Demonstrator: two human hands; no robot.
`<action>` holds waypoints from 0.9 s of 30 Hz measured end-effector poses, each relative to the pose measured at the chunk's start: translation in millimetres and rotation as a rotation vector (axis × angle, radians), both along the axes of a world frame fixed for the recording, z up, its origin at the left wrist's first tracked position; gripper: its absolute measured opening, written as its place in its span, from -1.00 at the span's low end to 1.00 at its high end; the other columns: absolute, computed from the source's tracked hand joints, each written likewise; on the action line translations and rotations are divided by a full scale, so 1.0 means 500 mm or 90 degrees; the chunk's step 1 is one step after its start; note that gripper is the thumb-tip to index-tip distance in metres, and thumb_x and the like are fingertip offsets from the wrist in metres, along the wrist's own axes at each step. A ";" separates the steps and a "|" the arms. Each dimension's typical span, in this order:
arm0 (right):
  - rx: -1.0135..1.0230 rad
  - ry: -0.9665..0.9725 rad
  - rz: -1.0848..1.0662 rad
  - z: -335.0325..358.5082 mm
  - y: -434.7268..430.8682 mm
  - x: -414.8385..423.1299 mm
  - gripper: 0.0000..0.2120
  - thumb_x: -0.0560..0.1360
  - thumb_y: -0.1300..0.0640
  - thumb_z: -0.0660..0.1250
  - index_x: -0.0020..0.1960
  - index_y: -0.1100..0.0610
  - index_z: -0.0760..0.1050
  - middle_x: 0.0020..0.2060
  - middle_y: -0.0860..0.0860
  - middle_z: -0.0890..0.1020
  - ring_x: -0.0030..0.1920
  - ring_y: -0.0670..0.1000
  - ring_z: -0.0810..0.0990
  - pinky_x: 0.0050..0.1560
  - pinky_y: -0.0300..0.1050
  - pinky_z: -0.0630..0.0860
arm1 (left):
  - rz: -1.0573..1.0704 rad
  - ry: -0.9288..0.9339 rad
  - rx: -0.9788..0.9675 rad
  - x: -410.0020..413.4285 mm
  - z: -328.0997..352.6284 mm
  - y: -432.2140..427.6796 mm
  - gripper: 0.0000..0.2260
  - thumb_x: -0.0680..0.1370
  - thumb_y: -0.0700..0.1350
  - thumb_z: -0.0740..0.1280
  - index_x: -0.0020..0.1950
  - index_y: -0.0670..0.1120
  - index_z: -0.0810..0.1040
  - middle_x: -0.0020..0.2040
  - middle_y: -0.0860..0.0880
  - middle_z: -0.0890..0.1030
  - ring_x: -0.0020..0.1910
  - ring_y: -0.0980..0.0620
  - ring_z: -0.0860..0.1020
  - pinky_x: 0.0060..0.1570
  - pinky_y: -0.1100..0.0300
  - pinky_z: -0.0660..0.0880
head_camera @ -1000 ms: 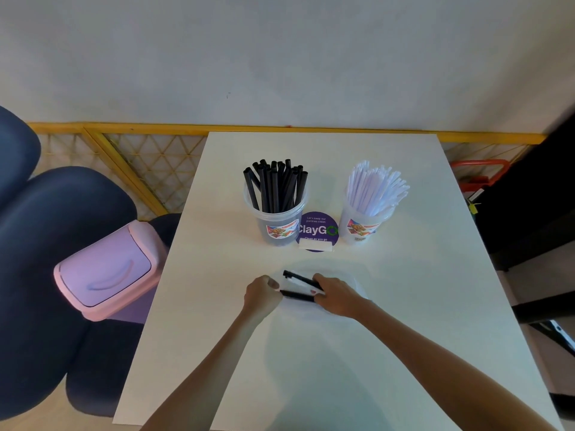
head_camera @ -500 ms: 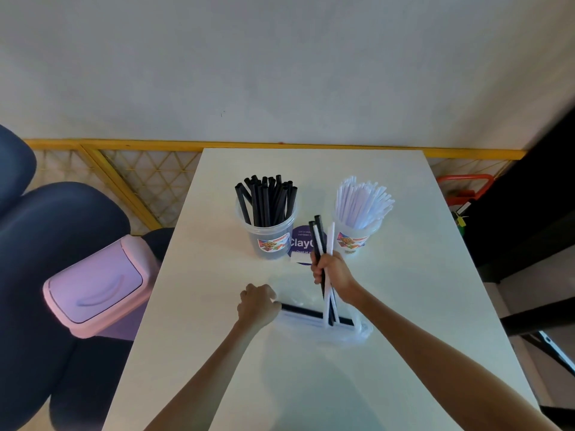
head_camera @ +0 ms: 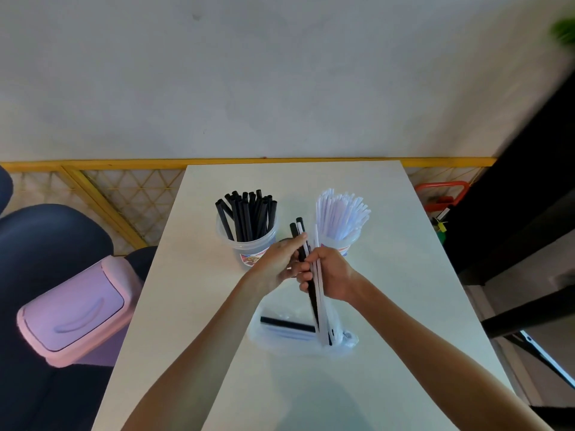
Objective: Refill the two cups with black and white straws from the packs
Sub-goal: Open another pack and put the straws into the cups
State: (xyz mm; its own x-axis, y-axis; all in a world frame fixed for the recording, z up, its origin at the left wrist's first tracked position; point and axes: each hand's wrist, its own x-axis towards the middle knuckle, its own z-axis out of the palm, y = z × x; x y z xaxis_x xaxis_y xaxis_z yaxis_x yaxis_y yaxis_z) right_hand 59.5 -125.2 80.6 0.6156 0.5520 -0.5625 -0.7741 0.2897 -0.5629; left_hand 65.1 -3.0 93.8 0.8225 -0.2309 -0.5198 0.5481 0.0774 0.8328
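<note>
Nearest to you, the clear pack (head_camera: 280, 342) lies flat on the white surface (head_camera: 199, 306), with one black straw (head_camera: 286, 324) across it and some white ones beside that. Just above the pack, your right grip (head_camera: 330, 276) is closed around a mixed bundle of black and white straws (head_camera: 314, 301). The bundle stands nearly upright, its lower ends down at the pack's right end and its tops up between the two cups. Your left grip (head_camera: 275, 264) reaches in from the left, fingers laid on the bundle's upper part; you cannot tell whether they clasp it or only touch.

Beyond your hands, the left cup (head_camera: 245, 245) holds black straws (head_camera: 249, 214) and the right cup (head_camera: 350, 244) holds white straws (head_camera: 342, 213), both standing upright. Off the surface's left edge sits a pink bin (head_camera: 74, 309).
</note>
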 end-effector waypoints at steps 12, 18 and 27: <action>0.005 -0.013 0.068 0.005 -0.035 -0.010 -0.78 0.53 0.23 0.00 -0.22 0.17 0.36 -0.48 0.00 0.46 -0.53 -0.08 0.42 -0.47 -0.28 0.43 | -0.003 0.067 -0.059 0.002 -0.009 -0.033 -0.78 0.61 -0.09 0.20 -0.17 -0.16 0.52 -0.51 -0.02 0.55 -0.67 0.11 0.37 -0.63 0.30 0.36; -0.054 -0.049 0.102 -0.002 -0.042 -0.029 -0.73 0.61 0.01 0.11 -0.01 0.16 0.48 -0.38 0.00 0.56 -0.43 -0.06 0.52 -0.32 -0.20 0.54 | 0.016 0.064 -0.046 0.036 -0.015 -0.028 -0.74 0.62 -0.09 0.14 -0.09 -0.16 0.57 -0.19 -0.03 0.70 -0.15 0.06 0.65 -0.20 0.15 0.53; -0.085 -0.126 0.050 -0.011 -0.034 -0.021 -0.70 0.64 0.02 0.07 0.20 0.12 0.48 -0.31 -0.04 0.61 -0.45 -0.13 0.45 -0.38 -0.29 0.45 | 0.116 -0.048 0.074 0.045 -0.008 -0.022 -0.83 0.57 -0.12 0.27 -0.05 -0.21 0.54 -0.09 -0.20 0.63 -0.25 -0.05 0.62 -0.42 0.22 0.52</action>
State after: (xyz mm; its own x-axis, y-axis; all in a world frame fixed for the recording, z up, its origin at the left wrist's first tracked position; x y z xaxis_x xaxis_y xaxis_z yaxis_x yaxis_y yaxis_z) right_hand 48.8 -142.2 75.3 0.6790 0.5314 -0.5065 -0.6620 0.1449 -0.7353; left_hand 87.7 -13.8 89.9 0.8825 -0.0168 -0.4700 0.4699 0.0715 0.8798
